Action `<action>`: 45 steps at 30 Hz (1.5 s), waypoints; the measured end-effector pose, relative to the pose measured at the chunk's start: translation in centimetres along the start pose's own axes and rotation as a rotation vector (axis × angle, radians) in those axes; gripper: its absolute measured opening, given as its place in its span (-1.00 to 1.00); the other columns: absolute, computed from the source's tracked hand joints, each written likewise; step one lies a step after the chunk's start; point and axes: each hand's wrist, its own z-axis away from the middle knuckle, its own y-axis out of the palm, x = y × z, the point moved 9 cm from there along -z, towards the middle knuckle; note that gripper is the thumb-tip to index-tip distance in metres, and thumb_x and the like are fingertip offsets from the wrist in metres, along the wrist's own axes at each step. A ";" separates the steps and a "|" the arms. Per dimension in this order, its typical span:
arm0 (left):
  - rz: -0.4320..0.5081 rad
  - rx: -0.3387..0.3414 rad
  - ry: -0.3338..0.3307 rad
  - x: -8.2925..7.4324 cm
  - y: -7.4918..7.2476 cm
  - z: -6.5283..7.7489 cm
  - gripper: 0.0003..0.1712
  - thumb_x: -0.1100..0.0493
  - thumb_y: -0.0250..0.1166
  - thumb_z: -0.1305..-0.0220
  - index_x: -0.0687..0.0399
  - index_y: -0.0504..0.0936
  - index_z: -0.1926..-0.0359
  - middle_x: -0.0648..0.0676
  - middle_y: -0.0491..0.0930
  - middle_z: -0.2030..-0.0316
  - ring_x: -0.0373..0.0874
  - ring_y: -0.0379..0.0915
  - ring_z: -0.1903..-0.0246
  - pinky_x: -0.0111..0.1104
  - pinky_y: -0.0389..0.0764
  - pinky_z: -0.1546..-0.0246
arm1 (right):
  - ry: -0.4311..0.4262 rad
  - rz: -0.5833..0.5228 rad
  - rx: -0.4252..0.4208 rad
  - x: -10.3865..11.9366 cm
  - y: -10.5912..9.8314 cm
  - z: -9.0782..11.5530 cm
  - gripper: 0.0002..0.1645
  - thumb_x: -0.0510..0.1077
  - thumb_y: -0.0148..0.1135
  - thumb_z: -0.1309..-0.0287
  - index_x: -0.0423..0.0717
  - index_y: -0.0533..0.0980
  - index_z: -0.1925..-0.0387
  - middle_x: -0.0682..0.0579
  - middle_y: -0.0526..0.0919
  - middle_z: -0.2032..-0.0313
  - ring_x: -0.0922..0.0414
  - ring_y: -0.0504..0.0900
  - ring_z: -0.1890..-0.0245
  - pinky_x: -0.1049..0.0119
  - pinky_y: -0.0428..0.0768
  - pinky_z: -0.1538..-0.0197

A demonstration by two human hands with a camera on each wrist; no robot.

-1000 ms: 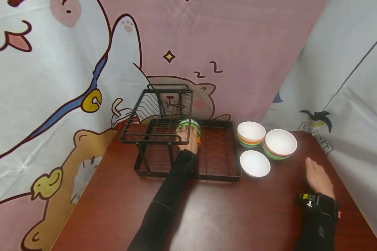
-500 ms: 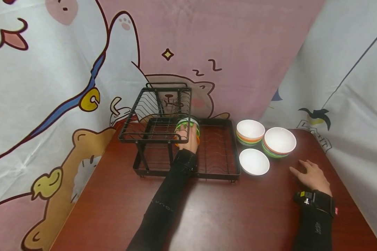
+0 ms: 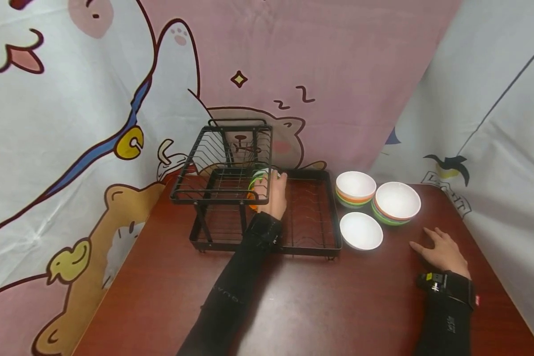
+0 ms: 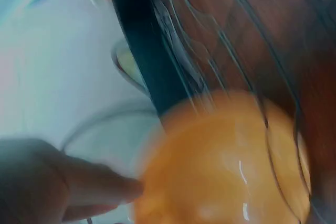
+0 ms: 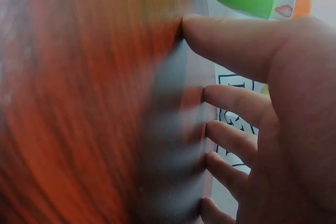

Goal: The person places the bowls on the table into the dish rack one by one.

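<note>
Currently, my right hand [image 3: 445, 253] on desk [image 3: 320, 301], fingers [image 5: 233, 99] spread; left hand [image 3: 277, 198] at orange bowl [image 4: 220, 156] inside rack [image 3: 311, 251], whether pinching, cannot tell

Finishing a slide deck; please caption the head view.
Left hand at colorful bowls in a black dish rack, right hand near a white bowl and stacked bowls.

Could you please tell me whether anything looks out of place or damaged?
Nothing stands out: the black rack stands upright, both bowl stacks look neat, and no damage shows. The left hand partly hides the bowls in the rack.
</note>
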 end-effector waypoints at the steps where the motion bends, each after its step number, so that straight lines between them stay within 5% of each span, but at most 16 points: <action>1: 0.007 0.001 0.031 -0.6 -0.4 -0.1 -0.42 0.08 0.54 -0.14 -0.18 0.62 -0.21 0.05 0.65 -0.13 0.05 0.62 -0.06 -0.10 0.63 -0.01 | 0.001 0.002 0.000 0.0 -0.1 0.1 0.21 0.51 -0.04 -0.37 -0.32 -0.03 -0.59 -0.57 -0.12 -0.53 -0.61 -0.14 -0.50 -0.80 0.05 -0.11; 6: 0.125 -0.071 0.227 -3.8 -3.2 0.7 -0.48 0.13 0.48 -0.17 -0.14 0.61 -0.18 0.01 0.64 -0.04 0.00 0.57 -0.04 -0.15 0.60 -0.03 | 0.009 0.008 -0.002 0.0 -0.3 0.5 0.19 0.49 -0.03 -0.38 -0.33 -0.02 -0.58 -0.57 -0.11 -0.53 -0.60 -0.13 -0.51 -0.80 0.07 -0.12; 11: 0.257 -0.122 0.475 -6.6 -6.0 4.9 -0.58 0.08 0.38 -0.31 -0.19 0.64 -0.19 -0.09 0.68 -0.05 -0.13 0.62 -0.05 -0.29 0.68 0.05 | 0.011 0.010 -0.002 0.1 -0.4 0.6 0.18 0.48 -0.03 -0.39 -0.33 -0.03 -0.59 -0.57 -0.12 -0.53 -0.60 -0.13 -0.50 -0.79 0.07 -0.13; 16: 0.283 0.051 0.858 -10.3 -5.6 11.4 -0.51 0.00 0.34 -0.40 -0.29 0.57 -0.33 -0.19 0.64 -0.14 -0.26 0.57 -0.09 -0.41 0.65 0.01 | 0.007 0.009 -0.012 0.2 -0.3 0.3 0.18 0.49 -0.03 -0.39 -0.30 -0.03 -0.60 -0.57 -0.10 -0.53 -0.62 -0.10 -0.48 -0.80 0.08 -0.11; 19: 0.291 0.165 0.984 -11.7 -3.9 15.1 -0.51 -0.09 0.31 -0.43 -0.38 0.55 -0.35 -0.26 0.62 -0.13 -0.31 0.55 -0.10 -0.41 0.61 -0.08 | 0.005 0.002 -0.015 0.2 -0.3 0.2 0.18 0.50 -0.03 -0.38 -0.29 -0.03 -0.60 -0.56 -0.09 -0.54 -0.62 -0.11 -0.49 -0.81 0.07 -0.10; 24: 0.309 0.356 0.990 -12.1 0.5 18.9 -0.50 -0.21 0.31 -0.41 -0.43 0.56 -0.33 -0.28 0.60 -0.18 -0.30 0.52 -0.19 -0.34 0.54 -0.22 | -0.007 0.000 -0.012 0.3 -0.2 0.3 0.17 0.48 -0.02 -0.39 -0.29 -0.02 -0.60 -0.56 -0.09 -0.54 -0.62 -0.12 -0.49 -0.79 0.08 -0.12; 29: 0.296 0.476 1.019 -12.4 3.4 20.9 -0.45 -0.22 0.31 -0.40 -0.42 0.53 -0.37 -0.25 0.53 -0.30 -0.29 0.44 -0.27 -0.33 0.53 -0.26 | 0.000 0.001 -0.021 0.6 -0.3 0.6 0.15 0.46 -0.02 -0.41 -0.29 -0.02 -0.60 -0.55 -0.10 -0.54 -0.61 -0.11 -0.49 -0.78 0.10 -0.13; 45: 0.387 0.498 1.021 -12.2 4.5 21.2 -0.43 -0.20 0.32 -0.39 -0.43 0.51 -0.39 -0.26 0.51 -0.32 -0.31 0.39 -0.31 -0.36 0.48 -0.28 | 0.019 -0.076 0.003 1.8 -0.9 0.7 0.15 0.49 -0.10 -0.43 -0.35 0.02 -0.58 -0.59 0.10 -0.48 -0.59 0.07 -0.45 -0.66 0.20 -0.21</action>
